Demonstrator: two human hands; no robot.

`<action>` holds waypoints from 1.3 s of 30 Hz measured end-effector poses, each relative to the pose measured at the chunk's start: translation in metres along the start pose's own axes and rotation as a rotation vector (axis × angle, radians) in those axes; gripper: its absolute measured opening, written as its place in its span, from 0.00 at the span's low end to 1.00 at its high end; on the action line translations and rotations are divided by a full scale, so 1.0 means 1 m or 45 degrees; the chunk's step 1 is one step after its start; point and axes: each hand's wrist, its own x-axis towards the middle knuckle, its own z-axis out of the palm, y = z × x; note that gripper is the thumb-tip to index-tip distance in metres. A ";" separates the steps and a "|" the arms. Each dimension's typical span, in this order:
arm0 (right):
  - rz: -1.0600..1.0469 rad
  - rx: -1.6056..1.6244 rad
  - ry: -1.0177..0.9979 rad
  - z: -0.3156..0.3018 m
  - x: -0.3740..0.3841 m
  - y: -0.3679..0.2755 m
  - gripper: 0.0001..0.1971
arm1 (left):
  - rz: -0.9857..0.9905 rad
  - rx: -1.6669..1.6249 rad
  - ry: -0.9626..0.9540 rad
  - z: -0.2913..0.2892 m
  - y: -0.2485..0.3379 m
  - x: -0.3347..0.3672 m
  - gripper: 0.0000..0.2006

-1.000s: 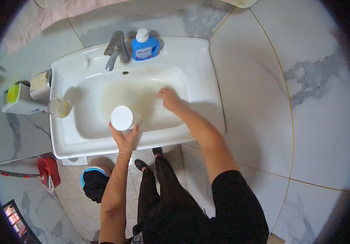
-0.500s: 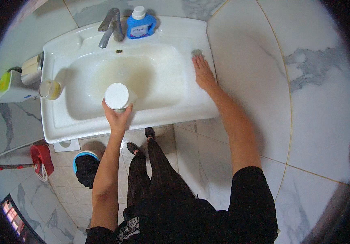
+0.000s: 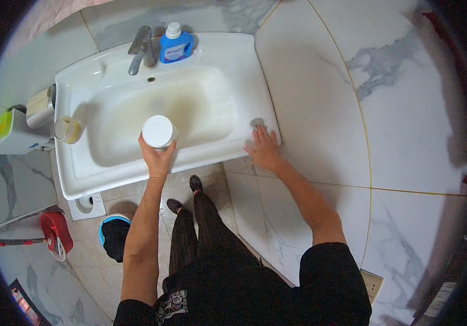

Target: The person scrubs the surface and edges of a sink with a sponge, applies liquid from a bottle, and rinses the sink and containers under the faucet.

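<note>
Scrubber [image 3: 257, 123], probably light and springy, best pressed from above, lay on the right ledge of the sink [image 3: 245, 92] against the spread right hand [image 3: 265, 149]; the left hand [image 3: 157, 158] clasped a white-lidded jar [image 3: 158, 131], likely slippery when wet, by its body.

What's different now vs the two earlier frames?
The right hand moved from inside the sink to the back of its right ledge, then along it toward the front, a grey pad at its fingertips. No visible new grip or release. Unchanged: left hand holding the white-lidded jar; blue bottle, faucet, clear cup in place.
</note>
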 end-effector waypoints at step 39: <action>-0.496 0.293 0.778 0.045 -0.011 -0.021 0.24 | -0.047 -0.060 -0.004 0.003 -0.009 -0.001 0.41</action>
